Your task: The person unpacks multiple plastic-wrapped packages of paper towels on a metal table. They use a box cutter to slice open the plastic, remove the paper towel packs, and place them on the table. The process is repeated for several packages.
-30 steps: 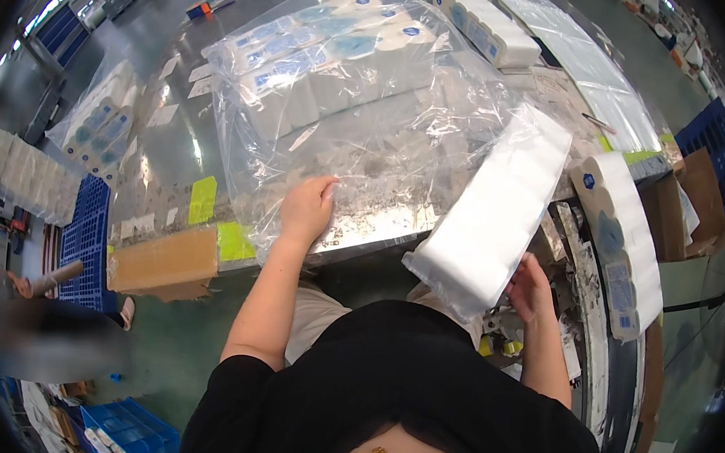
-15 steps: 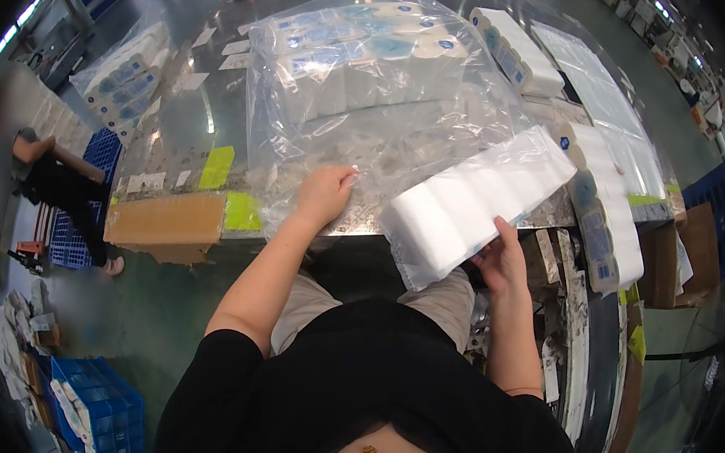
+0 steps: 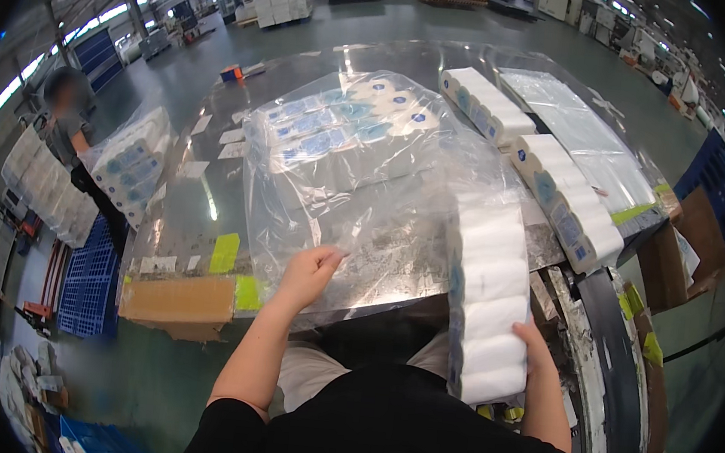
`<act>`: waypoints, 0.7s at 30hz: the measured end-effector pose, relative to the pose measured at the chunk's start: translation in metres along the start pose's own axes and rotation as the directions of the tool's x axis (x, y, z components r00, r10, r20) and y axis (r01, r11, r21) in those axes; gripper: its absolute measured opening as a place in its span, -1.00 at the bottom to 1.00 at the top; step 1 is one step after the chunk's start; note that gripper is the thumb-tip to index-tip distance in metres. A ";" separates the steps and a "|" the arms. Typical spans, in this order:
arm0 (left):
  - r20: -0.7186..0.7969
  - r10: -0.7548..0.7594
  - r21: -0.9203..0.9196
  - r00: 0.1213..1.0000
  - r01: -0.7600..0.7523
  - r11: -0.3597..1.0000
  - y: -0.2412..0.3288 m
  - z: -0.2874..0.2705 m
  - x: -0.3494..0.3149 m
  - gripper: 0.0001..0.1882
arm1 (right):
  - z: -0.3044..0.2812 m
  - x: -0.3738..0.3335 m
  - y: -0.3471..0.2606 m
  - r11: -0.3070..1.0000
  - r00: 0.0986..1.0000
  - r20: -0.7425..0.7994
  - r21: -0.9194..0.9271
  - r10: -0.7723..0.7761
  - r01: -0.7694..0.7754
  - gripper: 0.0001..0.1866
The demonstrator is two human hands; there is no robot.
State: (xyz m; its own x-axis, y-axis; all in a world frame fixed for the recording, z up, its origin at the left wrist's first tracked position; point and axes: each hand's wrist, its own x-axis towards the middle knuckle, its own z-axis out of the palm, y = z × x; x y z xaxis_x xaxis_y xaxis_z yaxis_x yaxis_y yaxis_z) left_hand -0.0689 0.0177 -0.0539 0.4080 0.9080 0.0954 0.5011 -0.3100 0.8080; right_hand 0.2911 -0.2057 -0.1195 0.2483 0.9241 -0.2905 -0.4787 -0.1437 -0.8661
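A large clear plastic bag [image 3: 282, 211] lies on the metal table, its open end toward me. Inside its far part sit several long packs of paper rolls [image 3: 327, 141], white with blue printing. My left hand [image 3: 306, 275] is closed, pinching the bag's near edge. Upright along its length, another pack of rolls [image 3: 494, 294] is gripped by my right hand [image 3: 534, 349], fingers and thumb on its near right side. The pack's far end meets the bag's right edge; I cannot tell if it is inside.
Two more roll packs [image 3: 567, 201] [image 3: 485, 106] stand at the right, beside a stack of flat clear bags [image 3: 572, 141]. A filled bag [image 3: 131, 159] is at the table's left, near a person [image 3: 69, 127]. Cardboard [image 3: 179, 304] covers the front-left edge.
The pack in my right hand has swung from a slant to nearly straight away from me. My left hand keeps hold of the bag edge. The view has tilted up, showing more of the hall.
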 end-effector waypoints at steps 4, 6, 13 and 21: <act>-0.046 0.040 -0.079 0.998 -0.044 0.996 0.032 -0.007 0.007 -0.72 | 0.002 0.007 0.004 0.982 0.985 0.124 0.134 0.118 -0.135 0.01; -0.057 0.112 -0.075 0.992 -0.116 0.990 0.036 -0.008 0.015 -0.72 | -0.021 0.019 0.014 0.954 0.964 0.187 0.197 0.191 -0.227 -0.01; -0.082 0.150 -0.230 0.985 -0.165 0.959 0.056 -0.045 0.024 -0.72 | -0.022 0.024 -0.013 0.918 0.936 0.261 0.256 0.237 -0.304 -0.20; -0.281 0.288 -0.380 0.916 -0.382 0.843 0.104 -0.055 0.032 -0.68 | 0.086 0.119 -0.034 0.982 0.985 0.173 0.183 0.019 -0.051 -0.37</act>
State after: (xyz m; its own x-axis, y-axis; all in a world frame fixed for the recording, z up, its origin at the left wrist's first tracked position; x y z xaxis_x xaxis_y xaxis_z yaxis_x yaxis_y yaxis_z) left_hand -0.0455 0.0305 0.0648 0.3037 0.8211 0.4833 -0.0231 -0.5007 0.8653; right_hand 0.2640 -0.0605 -0.0899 0.0894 0.9685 -0.2322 -0.6371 -0.1236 -0.7608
